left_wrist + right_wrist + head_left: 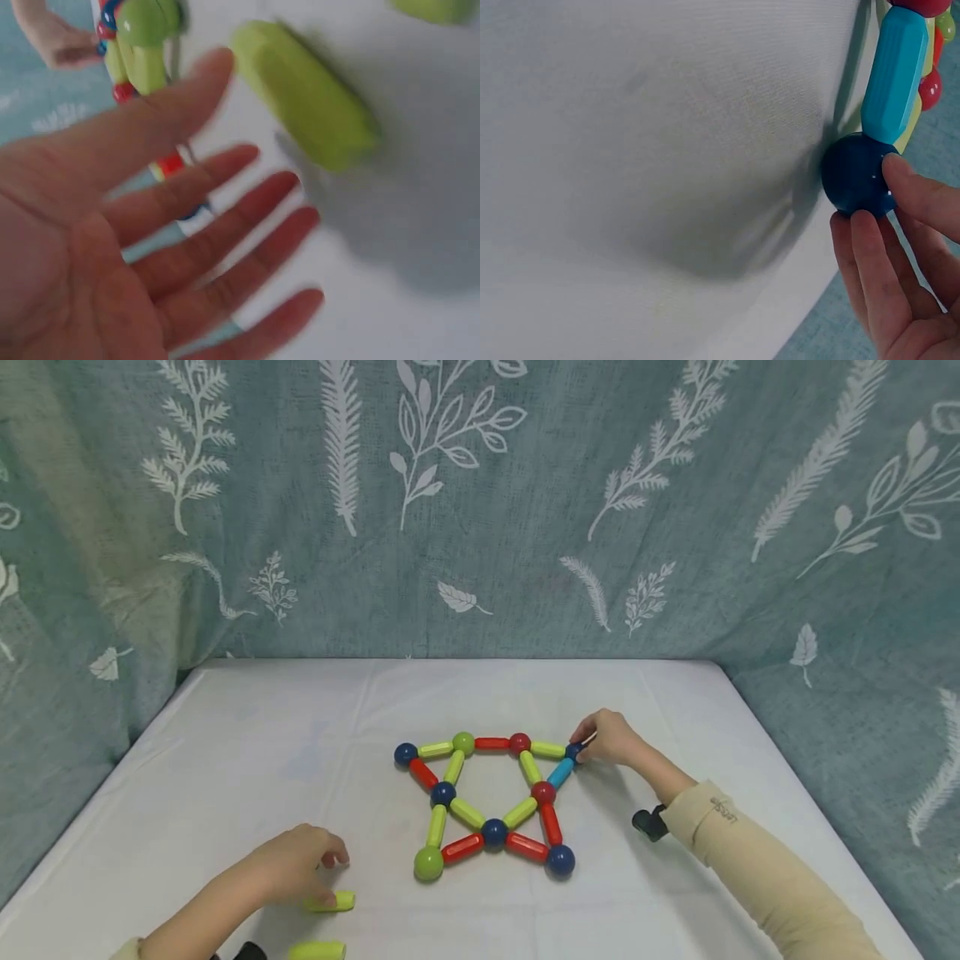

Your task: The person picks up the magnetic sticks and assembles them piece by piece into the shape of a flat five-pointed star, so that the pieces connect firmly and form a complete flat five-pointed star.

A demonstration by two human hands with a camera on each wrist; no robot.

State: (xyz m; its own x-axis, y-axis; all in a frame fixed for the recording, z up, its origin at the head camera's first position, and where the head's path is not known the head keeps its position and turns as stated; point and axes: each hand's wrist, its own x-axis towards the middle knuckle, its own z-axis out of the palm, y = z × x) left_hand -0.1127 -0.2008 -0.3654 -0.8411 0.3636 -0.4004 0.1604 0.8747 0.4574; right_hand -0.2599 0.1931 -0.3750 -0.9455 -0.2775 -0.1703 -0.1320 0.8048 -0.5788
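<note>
A star-like frame of magnetic rods and balls lies flat on the white cloth. At its far right corner my right hand [609, 739] pinches a dark blue ball [857, 174] between thumb and fingertips. A light blue rod [895, 75] joins that ball to a red ball [543, 792]. Left of the frame, my left hand [296, 864] hovers by a loose yellow-green rod [304, 94]. Its fingers are spread and slightly bent in the left wrist view, with the thumb tip close to the rod's end; whether they touch I cannot tell.
A second yellow-green rod [317, 951] lies nearer the front edge, partly cut off by the picture. The frame's near corners are a green ball [428, 864] and a dark blue ball [560, 862]. Behind the table hangs a grey-green leaf-patterned curtain [525, 577].
</note>
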